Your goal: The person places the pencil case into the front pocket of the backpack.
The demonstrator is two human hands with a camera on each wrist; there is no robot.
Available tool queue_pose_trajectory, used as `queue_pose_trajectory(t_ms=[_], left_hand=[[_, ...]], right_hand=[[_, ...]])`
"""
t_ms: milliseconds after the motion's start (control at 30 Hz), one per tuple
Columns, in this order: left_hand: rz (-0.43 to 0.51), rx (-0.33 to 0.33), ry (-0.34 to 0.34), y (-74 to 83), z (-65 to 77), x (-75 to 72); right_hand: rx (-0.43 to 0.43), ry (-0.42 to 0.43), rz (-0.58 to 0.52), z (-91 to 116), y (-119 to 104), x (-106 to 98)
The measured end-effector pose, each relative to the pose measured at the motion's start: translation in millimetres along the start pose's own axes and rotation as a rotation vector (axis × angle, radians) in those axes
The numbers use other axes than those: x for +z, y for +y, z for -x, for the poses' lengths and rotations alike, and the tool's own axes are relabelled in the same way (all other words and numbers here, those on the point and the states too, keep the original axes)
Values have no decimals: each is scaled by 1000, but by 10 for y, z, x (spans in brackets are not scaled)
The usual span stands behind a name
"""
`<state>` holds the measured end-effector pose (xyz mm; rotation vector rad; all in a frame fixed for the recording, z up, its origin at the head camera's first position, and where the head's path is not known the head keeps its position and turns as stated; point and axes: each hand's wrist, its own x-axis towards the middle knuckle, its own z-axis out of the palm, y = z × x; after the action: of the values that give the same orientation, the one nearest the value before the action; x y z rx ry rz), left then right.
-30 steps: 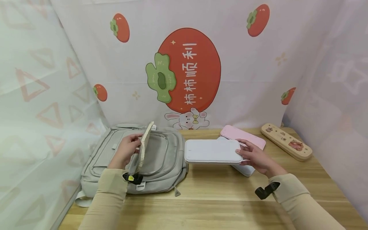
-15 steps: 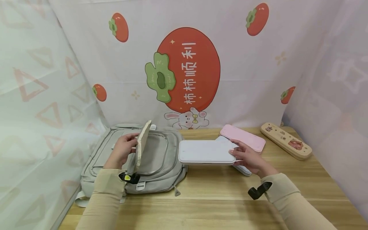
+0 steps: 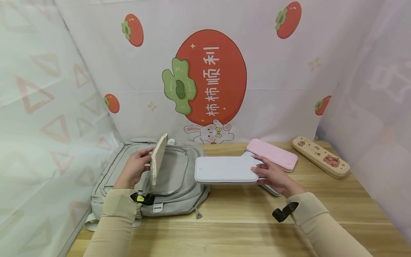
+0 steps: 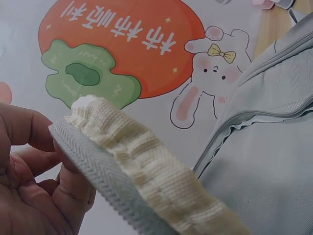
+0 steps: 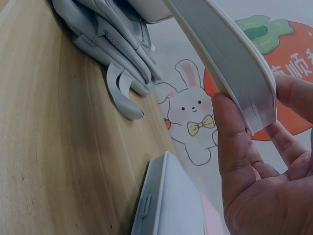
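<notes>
A grey backpack [image 3: 117, 167] lies flat at the left, its front pocket unzipped. My left hand [image 3: 136, 167] pinches the zippered edge of the pocket flap [image 3: 158, 160] and holds it raised. In the left wrist view, the cream lining [image 4: 151, 166] shows beside the grey zipper tape [image 4: 100, 169]. My right hand [image 3: 273, 176] grips the right end of a white pencil case [image 3: 224, 169], thumb on one face and fingers on the other, as the right wrist view shows. The case is held above the table, its left end close to the backpack's right side.
Behind the right hand lie a pale blue case [image 3: 272, 190], partly hidden, and a pink case [image 3: 273, 153]. A beige case [image 3: 321, 157] with printed animals lies at the far right. A printed cloth [image 3: 269, 107] hangs behind the wooden table [image 3: 224, 228].
My right hand has carried the white pencil case left towards the backpack, uncovering more of the pink case. My left hand has drawn the flap slightly left.
</notes>
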<state>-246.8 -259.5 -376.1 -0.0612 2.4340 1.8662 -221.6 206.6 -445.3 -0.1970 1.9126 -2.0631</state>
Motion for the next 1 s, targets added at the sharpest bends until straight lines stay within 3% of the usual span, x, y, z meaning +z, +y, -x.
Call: queue_pose_trajectory(t_ms=[500, 1000], left_hand=[[-12, 2, 12, 12, -8, -75], [24, -6, 2, 36, -9, -24]], right_hand=[[28, 4, -41, -162, 11, 210], [56, 57, -46, -390, 19, 547]])
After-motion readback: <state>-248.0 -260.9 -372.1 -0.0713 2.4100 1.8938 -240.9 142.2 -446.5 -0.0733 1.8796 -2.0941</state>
